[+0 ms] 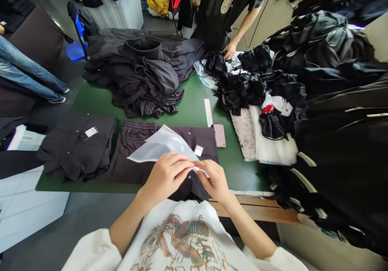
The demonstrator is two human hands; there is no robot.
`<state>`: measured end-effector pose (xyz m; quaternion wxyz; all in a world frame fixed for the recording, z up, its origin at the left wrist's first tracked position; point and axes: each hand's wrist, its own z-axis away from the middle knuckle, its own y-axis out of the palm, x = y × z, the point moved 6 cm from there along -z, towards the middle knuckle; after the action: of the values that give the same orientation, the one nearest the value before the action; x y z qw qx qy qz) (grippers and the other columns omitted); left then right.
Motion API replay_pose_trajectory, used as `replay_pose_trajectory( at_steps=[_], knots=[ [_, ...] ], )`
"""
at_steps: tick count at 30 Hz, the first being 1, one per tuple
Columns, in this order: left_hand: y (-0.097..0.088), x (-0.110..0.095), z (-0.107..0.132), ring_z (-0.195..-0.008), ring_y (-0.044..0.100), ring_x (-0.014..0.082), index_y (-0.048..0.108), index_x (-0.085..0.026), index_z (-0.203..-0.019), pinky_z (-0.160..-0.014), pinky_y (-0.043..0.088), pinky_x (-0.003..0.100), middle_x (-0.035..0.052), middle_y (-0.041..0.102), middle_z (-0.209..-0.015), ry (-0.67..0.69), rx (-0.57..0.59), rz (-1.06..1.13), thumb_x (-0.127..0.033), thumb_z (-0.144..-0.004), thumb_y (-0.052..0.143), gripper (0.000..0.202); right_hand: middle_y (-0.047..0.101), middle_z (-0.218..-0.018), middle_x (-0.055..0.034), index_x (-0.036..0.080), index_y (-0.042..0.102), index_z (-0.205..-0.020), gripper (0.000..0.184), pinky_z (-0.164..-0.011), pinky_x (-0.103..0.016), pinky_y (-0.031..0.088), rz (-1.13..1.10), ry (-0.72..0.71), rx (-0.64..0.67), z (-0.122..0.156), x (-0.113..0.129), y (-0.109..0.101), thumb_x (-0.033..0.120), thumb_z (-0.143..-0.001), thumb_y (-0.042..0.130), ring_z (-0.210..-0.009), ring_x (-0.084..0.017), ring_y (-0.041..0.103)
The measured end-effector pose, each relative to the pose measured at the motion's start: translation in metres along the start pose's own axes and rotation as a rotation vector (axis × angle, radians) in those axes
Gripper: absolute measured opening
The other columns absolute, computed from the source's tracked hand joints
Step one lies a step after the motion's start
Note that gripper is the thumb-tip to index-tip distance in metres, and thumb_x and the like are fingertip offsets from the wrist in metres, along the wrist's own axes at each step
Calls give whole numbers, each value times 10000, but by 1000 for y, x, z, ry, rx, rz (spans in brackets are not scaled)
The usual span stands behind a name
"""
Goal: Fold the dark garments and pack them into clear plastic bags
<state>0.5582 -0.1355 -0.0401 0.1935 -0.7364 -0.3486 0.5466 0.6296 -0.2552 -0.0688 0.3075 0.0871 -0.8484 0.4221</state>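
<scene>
Passage: green table [193, 108] between dark heap [151, 73] and black bundles [245, 85]; white strip [208, 112] there; translucent film [165, 143] before left hand [172, 172].

Milky plastic film [165, 143] above a matt cloth garment [129, 151]!
Look at that soft sheen on the film; the garment's waistband [139, 125] comes up ruckled, the green tabletop [194, 105] smooth, the clear wrapper [206, 77] crinkled and glossy, the plank [253, 210] wooden.

On green bench [194, 97]: dark garment heap [145, 68] at back, folded tagged garment [75, 149] near left, elastic-waist garment [131, 139] beside it, white strip [207, 112], pink rectangle [220, 135], patterned cloth [245, 137], black bundles [242, 87].
</scene>
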Motion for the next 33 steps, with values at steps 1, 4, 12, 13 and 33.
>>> replay_pose_trajectory(
  at_steps=[1, 4, 12, 13, 33],
  knots=[
    [0, 0, -2, -887, 573, 159, 634, -200, -966, -813, 460, 319, 37, 666, -949, 3, 0, 4, -188, -902, 482, 165, 680, -801, -35, 202, 559, -1035, 214, -622, -280, 472, 6, 0, 10, 0, 0, -1, 110, -873, 453, -689, -151, 612],
    [0, 0, -5, -885, 579, 156, 635, -195, -967, -805, 462, 310, 36, 670, -949, 6, 37, 17, -199, -919, 450, 191, 681, -805, -40, 195, 563, -1020, 194, -631, -279, 471, 7, 19, 38, 0, -1, -3, 121, -883, 448, -700, -153, 618],
    [5, -6, -3, -843, 591, 172, 621, -180, -936, -755, 463, 305, 51, 656, -904, 25, 115, -104, -155, -916, 387, 237, 654, -732, -28, 195, 591, -992, 195, -593, -273, 453, 27, 27, 54, 2, 1, -2, 157, -904, 421, -641, -144, 587],
    [6, -6, -3, -827, 589, 176, 615, -177, -911, -736, 459, 304, 49, 651, -880, 29, 116, -139, -130, -897, 398, 223, 646, -721, -25, 196, 595, -996, 206, -587, -273, 449, 28, 15, 58, 3, 1, -2, 150, -903, 417, -632, -141, 578],
    [-6, 210, 87, -1010, 624, 220, 561, -178, -1020, -852, 512, 336, 107, 632, -1130, -847, 103, 119, -253, -787, 453, 267, 697, -921, -57, 222, 581, -1103, 241, -693, -280, 516, 93, 295, -31, 57, -64, -68, 235, -895, 462, -809, -169, 656]
  ],
)
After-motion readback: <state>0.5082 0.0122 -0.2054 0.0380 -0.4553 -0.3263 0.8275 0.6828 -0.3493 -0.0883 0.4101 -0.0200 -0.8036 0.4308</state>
